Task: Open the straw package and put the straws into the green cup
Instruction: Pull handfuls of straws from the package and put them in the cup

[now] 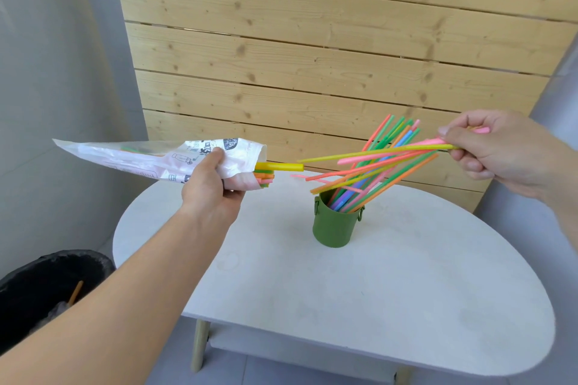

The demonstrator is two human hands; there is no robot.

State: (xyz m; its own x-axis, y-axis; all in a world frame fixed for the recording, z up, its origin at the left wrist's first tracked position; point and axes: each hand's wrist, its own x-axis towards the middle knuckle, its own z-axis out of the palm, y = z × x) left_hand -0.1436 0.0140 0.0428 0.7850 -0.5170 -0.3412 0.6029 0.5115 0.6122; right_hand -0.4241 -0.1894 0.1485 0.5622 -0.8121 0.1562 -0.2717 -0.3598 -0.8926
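Holds the straw package [140, 159] in the left hand [212, 187], up in the air over the left edge of the counter [344, 291], roughly level, open mouth turned right. Wraps thumb and fingers [215, 156] round the crumpled plastic close to that mouth. Shows a short bundle of straw ends [264, 178] poking out of the opening, orange and green among them, plus one yellow straw [281, 166] sticking out farther than the rest.

Pinches a loose fan of straws [375, 153] in the right hand [494, 150], fingers [466, 155] curled tight round the right-hand ends, thumb pressed on top. Carries that fan above and to the right of the green cup [336, 225], free tips pointing left toward the package. Brings the nearest tip just beside the end of the yellow straw; contact there impossible to tell.

Stands the green cup upright near the middle of the counter, apart from both hands, below the fan. Contains a mixed bunch of standing straws [344, 197], pink, blue, green and orange, leaning up and to the right. Crosses them with the held fan, so hard to say for some straws which group they belong to.

Beside the counter at lower left, on the floor, a black bin [31, 291] with one orange straw [76, 291] inside. Behind everything, a wall of pale wooden slats [312, 56].
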